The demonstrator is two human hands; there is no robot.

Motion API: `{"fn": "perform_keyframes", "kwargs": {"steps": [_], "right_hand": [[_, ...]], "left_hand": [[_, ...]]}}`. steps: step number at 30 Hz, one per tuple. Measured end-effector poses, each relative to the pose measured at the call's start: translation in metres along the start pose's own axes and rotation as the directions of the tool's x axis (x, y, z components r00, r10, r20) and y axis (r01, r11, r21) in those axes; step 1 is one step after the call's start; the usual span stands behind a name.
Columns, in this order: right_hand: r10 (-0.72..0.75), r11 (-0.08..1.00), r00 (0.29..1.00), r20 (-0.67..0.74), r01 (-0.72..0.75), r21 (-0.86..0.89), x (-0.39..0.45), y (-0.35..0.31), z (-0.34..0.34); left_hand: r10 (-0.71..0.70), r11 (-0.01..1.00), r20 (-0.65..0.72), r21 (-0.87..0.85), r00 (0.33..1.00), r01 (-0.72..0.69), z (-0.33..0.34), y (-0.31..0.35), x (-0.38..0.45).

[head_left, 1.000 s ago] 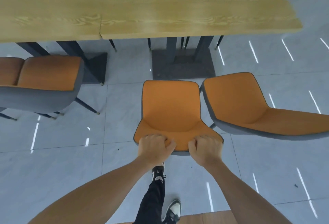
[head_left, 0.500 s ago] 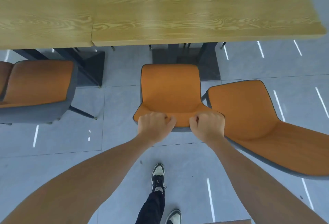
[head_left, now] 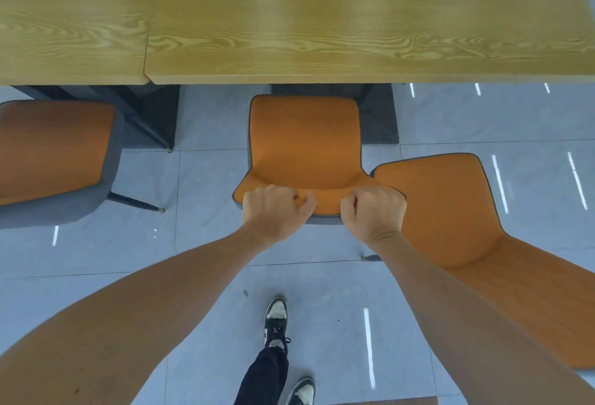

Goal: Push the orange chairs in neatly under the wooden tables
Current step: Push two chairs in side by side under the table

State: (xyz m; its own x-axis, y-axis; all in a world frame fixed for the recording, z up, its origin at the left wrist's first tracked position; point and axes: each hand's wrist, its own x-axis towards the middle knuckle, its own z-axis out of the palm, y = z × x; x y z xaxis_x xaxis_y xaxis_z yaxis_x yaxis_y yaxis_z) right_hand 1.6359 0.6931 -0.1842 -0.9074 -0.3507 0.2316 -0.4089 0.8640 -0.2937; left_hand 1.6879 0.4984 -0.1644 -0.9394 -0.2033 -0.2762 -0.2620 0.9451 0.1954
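Left hand (head_left: 275,208) and right hand (head_left: 373,211), fingers curled, grip the backrest top of the centre orange upholstered chair (head_left: 304,143). Its seat points toward frame top, front edge near the light wooden table (head_left: 322,18), long axis vertical.

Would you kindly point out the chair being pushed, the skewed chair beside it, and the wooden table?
middle chair (head_left: 304,143), head view, on the orange seat.
skewed chair (head_left: 441,205), head view, on its orange seat.
wooden table (head_left: 322,18), head view, on the bare top.
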Motion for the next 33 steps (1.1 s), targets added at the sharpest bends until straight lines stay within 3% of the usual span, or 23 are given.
{"fn": "perform_keyframes", "kwargs": {"steps": [2, 5, 9, 12, 16, 19, 21, 25, 29, 33], "right_hand": [[0.005, 1.0, 1.0, 0.017, -0.005, 0.016, 0.0, 0.003, 0.001], [0.066, 0.997, 0.977, 0.202, -0.059, -0.04, 0.005, 0.004, -0.002], [0.107, 0.994, 0.837, 0.537, -0.102, -0.039, 0.018, 0.002, -0.018], [0.096, 0.985, 0.755, 0.649, -0.168, 0.05, 0.011, 0.009, -0.045], [0.033, 0.993, 0.783, 0.621, -0.096, 0.068, -0.021, 0.043, -0.085], [0.049, 0.992, 0.733, 0.678, -0.112, 0.049, -0.043, 0.084, -0.12], [0.065, 0.996, 0.714, 0.697, -0.093, 0.002, -0.059, 0.117, -0.144], [0.078, 0.995, 0.814, 0.576, -0.031, -0.092, -0.094, 0.19, -0.193], [0.044, 0.992, 0.898, 0.438, 0.012, -0.123, -0.137, 0.26, -0.241], [0.06, 0.987, 0.915, 0.398, 0.005, -0.16, -0.191, 0.332, -0.271]], "left_hand": [[0.012, 1.0, 0.002, 0.012, 1.0, -0.012, 0.001, 0.001, 0.0], [0.018, 1.0, 0.037, 0.02, 0.999, -0.019, -0.002, 0.0, 0.001], [0.03, 0.999, 0.102, -0.018, 0.994, -0.028, -0.007, -0.002, -0.003], [-0.011, 0.998, 0.2, -0.05, 0.98, 0.021, -0.008, 0.003, -0.005], [-0.041, 0.999, 0.236, 0.001, 0.971, 0.042, -0.012, 0.039, -0.021], [-0.03, 0.998, 0.17, 0.065, 0.985, 0.02, -0.009, 0.095, -0.045], [0.005, 1.0, 0.124, 0.011, 0.992, -0.007, -0.002, 0.137, -0.063], [0.101, 0.982, 0.019, -0.161, 0.995, -0.097, 0.015, 0.232, -0.101], [0.076, 0.97, -0.047, -0.229, 0.996, -0.085, 0.038, 0.335, -0.152], [0.056, 0.966, -0.037, -0.25, 0.998, -0.063, 0.067, 0.423, -0.193]]}}
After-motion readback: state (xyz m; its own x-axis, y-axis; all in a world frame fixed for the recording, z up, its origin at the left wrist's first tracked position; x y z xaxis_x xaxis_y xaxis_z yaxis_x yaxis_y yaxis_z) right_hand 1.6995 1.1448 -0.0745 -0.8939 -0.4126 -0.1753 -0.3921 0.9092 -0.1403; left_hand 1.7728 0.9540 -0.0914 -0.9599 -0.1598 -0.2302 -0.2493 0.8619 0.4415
